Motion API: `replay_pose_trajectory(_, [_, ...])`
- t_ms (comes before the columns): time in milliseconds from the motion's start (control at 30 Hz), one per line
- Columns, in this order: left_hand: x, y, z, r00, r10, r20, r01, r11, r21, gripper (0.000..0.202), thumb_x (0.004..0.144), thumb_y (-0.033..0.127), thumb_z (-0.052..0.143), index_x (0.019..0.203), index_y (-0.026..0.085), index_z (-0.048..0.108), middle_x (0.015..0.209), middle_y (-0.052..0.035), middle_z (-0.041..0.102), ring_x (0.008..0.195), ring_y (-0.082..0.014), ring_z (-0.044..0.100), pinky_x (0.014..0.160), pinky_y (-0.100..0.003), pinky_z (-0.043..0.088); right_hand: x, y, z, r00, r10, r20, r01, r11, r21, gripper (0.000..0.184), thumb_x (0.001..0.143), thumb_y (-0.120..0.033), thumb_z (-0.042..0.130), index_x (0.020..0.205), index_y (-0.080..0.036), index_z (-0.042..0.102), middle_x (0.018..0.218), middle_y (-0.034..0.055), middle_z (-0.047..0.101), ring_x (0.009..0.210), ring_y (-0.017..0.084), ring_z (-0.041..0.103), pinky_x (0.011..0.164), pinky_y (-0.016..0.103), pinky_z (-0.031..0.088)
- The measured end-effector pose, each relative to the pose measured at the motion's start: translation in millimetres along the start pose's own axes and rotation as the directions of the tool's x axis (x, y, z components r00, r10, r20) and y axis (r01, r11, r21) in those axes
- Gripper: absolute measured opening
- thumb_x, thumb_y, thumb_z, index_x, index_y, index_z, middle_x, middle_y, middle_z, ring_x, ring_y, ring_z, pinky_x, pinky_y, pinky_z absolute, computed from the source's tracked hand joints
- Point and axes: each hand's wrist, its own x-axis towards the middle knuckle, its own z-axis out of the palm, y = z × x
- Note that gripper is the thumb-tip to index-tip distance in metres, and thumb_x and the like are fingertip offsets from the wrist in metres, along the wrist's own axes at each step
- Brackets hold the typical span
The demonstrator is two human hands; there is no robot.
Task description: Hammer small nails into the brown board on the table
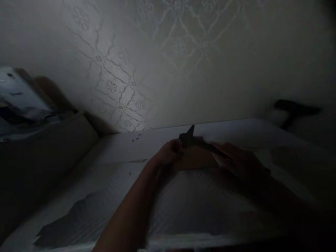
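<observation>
The picture is dim and blurred. In the head view my left hand (170,152) is curled at the left edge of a flat brown piece (196,158), and its fingers look closed on that edge. A dark long tool with a pointed end (187,138) lies across the top of the brown piece and slants down to the right. My right hand (233,157) is closed around the lower end of this tool. The tool's exact kind is too dark to make out.
A grey patterned sheet (86,213) covers the near part of the white table (112,148). Several small dark bits (136,138) lie at the back left. A black T-shaped object (294,109) stands at right. The patterned wall (178,70) rises behind; a grey box-like panel (52,157) is at left.
</observation>
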Motion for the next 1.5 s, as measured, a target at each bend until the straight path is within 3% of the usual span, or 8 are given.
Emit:
replay_pose_trajectory(500, [-2.0,2.0,-9.0,0.999,-0.007,0.054,0.009,0.999,-0.046,0.03,0.054,-0.003,0.06,0.079,0.013,0.055,0.079,0.0005,0.059,0.074,-0.0105,0.056,0.068,-0.021,0.044,2.0,-3.2,-1.5,1.0,-0.005,-0.016,0.005,1.0,0.013,0.042,0.091,-0.026,0.042,0.133,-0.02,0.049,0.101,0.0089,0.068,0.081,0.02,0.067,0.068,0.03,0.053])
replay_pose_trajectory(733, [-1.7,0.5,-8.7,1.0,0.0,0.022,0.0,1.0,-0.009,0.027,0.055,-0.001,0.061,0.076,0.014,0.054,0.077,0.0011,0.059,0.073,-0.0107,0.057,0.068,-0.021,0.045,0.9,-1.2,0.4,1.0,-0.014,-0.006,0.014,1.0,-0.002,0.044,0.092,-0.025,0.041,0.135,-0.02,0.046,0.099,0.0082,0.067,0.083,0.021,0.066,0.068,0.031,0.053])
replay_pose_trajectory(900, [-0.5,-5.2,-8.0,0.999,-0.025,-0.043,0.027,0.998,0.052,0.033,0.058,0.006,0.065,0.09,0.013,0.057,0.078,-0.0012,0.065,0.075,-0.0143,0.061,0.07,-0.025,0.049,6.1,-9.1,3.2,0.997,-0.046,-0.059,0.047,0.999,0.009,0.043,0.093,-0.027,0.042,0.136,-0.021,0.046,0.101,0.0081,0.067,0.083,0.019,0.066,0.067,0.029,0.053])
replay_pose_trajectory(1133, [-2.2,-1.8,-7.3,0.994,0.043,-0.1,-0.022,0.98,0.2,0.038,0.06,0.01,0.067,0.098,0.013,0.065,0.096,-0.0072,0.07,0.091,-0.0204,0.062,0.082,-0.03,0.05,13.7,-17.2,8.9,0.998,-0.057,0.034,0.057,0.998,0.009,0.04,0.094,-0.026,0.042,0.133,-0.02,0.048,0.101,0.008,0.067,0.08,0.018,0.066,0.067,0.028,0.053])
replay_pose_trajectory(1500, [-2.2,0.2,-6.4,0.988,0.056,-0.143,-0.01,0.954,0.298,0.039,0.061,0.013,0.069,0.1,0.014,0.065,0.093,-0.0074,0.071,0.088,-0.0222,0.064,0.078,-0.03,0.051,13.8,-18.2,7.5,0.999,-0.032,-0.008,0.033,0.999,0.016,0.04,0.093,-0.026,0.042,0.132,-0.019,0.05,0.1,0.0095,0.067,0.081,0.02,0.067,0.067,0.031,0.054])
